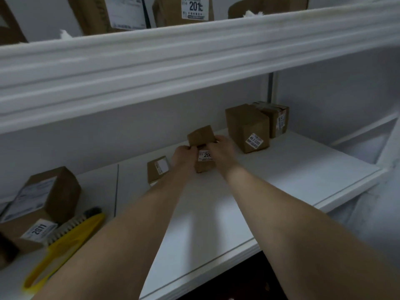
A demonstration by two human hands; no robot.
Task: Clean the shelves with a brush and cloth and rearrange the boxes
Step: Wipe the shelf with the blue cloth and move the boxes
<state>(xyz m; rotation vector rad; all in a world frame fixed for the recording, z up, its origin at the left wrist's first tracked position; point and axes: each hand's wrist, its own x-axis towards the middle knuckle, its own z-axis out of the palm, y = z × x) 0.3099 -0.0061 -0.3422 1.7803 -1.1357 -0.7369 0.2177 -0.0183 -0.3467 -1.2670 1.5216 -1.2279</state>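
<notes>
We face a pale grey wall [97, 137] at the far side. The upper shelf [194, 59] crosses our view with a thick, stepped white front edge that rises to the right. The lower shelf [292, 176] is a smooth white board with a thin dark seam [116, 187] on its left part. At the far right a slim grey upright [270, 87] stands against the wall. Under the near edge we see a dark space [249, 284]. The light is dim and even.
</notes>
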